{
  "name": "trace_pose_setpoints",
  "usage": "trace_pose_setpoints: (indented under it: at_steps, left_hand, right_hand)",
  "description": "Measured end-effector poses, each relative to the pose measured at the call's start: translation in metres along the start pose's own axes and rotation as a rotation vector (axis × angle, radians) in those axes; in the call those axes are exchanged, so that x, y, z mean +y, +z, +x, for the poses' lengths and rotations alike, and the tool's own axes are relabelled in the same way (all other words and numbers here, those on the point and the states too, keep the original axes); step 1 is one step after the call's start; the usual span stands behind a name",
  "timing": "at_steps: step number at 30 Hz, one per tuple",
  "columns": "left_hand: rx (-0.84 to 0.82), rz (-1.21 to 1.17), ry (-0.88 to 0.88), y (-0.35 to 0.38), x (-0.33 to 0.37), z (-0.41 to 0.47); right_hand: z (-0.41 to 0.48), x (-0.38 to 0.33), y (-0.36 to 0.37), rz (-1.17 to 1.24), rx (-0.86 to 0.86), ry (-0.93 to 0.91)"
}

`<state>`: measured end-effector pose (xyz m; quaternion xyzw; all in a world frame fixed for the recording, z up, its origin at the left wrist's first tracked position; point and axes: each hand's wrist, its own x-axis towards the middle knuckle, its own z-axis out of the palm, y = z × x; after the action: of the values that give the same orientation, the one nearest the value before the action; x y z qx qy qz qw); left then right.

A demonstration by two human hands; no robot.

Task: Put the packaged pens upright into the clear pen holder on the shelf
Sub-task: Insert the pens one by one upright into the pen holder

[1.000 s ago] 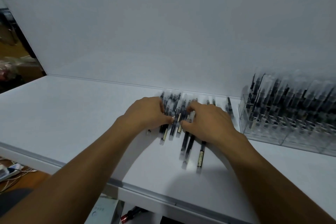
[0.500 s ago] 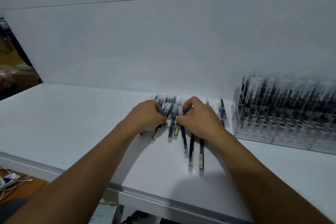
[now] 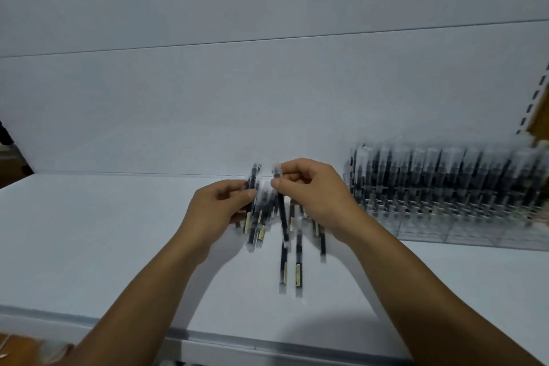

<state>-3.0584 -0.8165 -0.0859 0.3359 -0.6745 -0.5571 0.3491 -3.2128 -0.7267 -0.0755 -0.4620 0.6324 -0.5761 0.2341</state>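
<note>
My left hand (image 3: 219, 211) curls round a small bundle of packaged pens (image 3: 255, 226). Just beside it, my right hand (image 3: 312, 193) pinches a single pen (image 3: 283, 223) near its top. Loose pens (image 3: 298, 270) lie on the shelf (image 3: 104, 246) below both hands. The clear pen holder (image 3: 475, 232), crowded with upright pens, stands to the right of my right hand.

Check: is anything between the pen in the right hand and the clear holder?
Nothing visible. The right hand pinches one packaged pen, and only open shelf lies between it and the clear pen holder on the right. The holder is crowded with upright pens; blur hides any free slot.
</note>
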Motion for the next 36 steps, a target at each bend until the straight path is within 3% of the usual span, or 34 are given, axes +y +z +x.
trace_pose_setpoints:
  at_steps: [6, 12, 15, 28, 36]
  left_hand:
    - [-0.053, -0.220, -0.013, 0.042, 0.000, -0.013]
    - [-0.237, -0.657, -0.201, 0.091, 0.002, -0.028]
    - [-0.284, -0.747, -0.260, 0.111, 0.001, -0.034]
    - [-0.271, -0.512, -0.169, 0.131, -0.020, -0.049]
    - [-0.247, -0.546, -0.110, 0.130, -0.021, -0.047]
  right_hand:
    - [-0.025, -0.010, -0.046, 0.024, 0.147, -0.042]
    - [-0.045, -0.015, -0.096, 0.008, 0.281, -0.079]
    - [-0.049, -0.014, -0.116, 0.020, 0.351, -0.095]
    - [-0.030, -0.005, -0.133, -0.173, 0.448, -0.131]
    - [-0.020, 0.004, -0.124, -0.413, 0.417, -0.116]
